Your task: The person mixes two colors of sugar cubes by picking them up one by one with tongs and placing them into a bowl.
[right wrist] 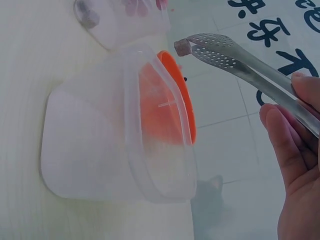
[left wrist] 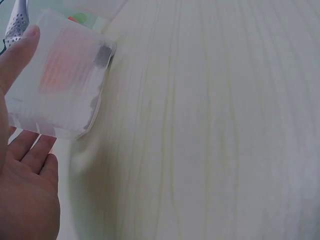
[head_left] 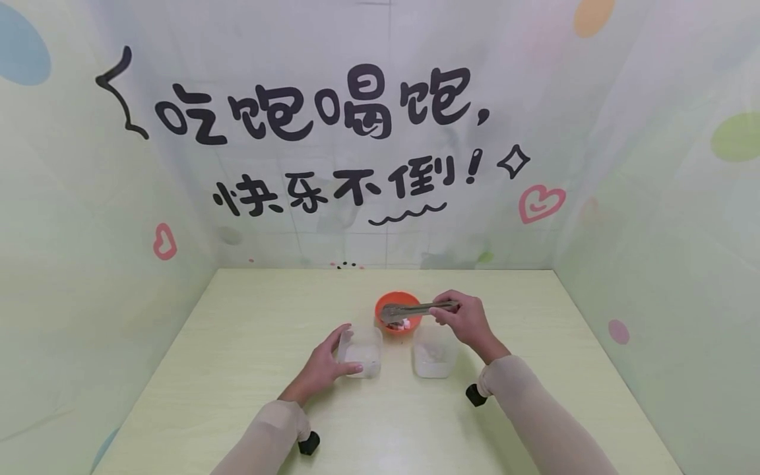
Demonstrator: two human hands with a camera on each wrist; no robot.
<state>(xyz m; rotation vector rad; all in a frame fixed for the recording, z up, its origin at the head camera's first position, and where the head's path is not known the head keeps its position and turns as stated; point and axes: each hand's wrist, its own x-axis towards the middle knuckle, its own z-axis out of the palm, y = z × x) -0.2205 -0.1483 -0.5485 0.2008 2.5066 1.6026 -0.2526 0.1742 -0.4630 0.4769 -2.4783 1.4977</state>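
Observation:
My left hand (head_left: 320,368) grips a translucent plastic container (head_left: 363,353), thumb on its near side and fingers on the far side. A dark piece (left wrist: 103,56) shows through its wall in the left wrist view. Metal tongs (head_left: 426,308) with perforated heads are held in my right hand (head_left: 473,321). Pinched at their tips is a small brown chunk (right wrist: 183,47). The tips are above an orange bowl (head_left: 398,295), which holds white and dark pieces (head_left: 405,324); the tongs hide part of its inside.
A second translucent container (head_left: 433,364) stands right of the first, below my right hand. All of it rests on a pale wood-grain table (head_left: 249,310). Printed curtains (head_left: 338,218) rise behind the table and along both sides.

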